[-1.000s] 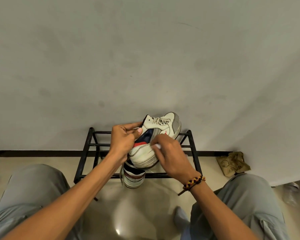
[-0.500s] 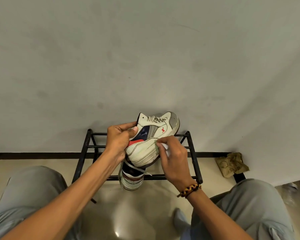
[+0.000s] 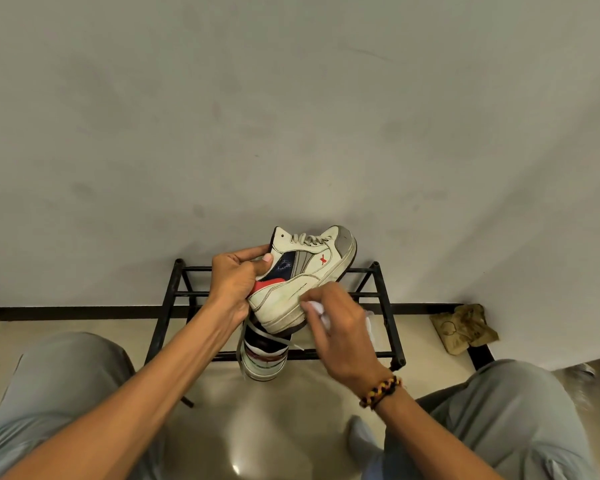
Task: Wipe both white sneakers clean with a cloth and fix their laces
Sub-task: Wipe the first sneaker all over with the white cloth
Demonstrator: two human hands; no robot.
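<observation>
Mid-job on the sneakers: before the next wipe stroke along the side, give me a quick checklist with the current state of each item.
1. Left hand has a firm grip on the heel end of the held sneaker: ok.
2. Cloth in the right hand touches the sneaker's lower side, near the sole edge: ok.
3. Side panel free of marks: not ok, scuffs show above the sole.
4. Laces on the held sneaker tidy: cannot tell, only a short stretch shows.
5. Second sneaker within reach, below the held one by the black rack: ok.
6. Loose lace hanging beneath the left hand kept clear of the wipe: ok; still to be fixed.
</observation>
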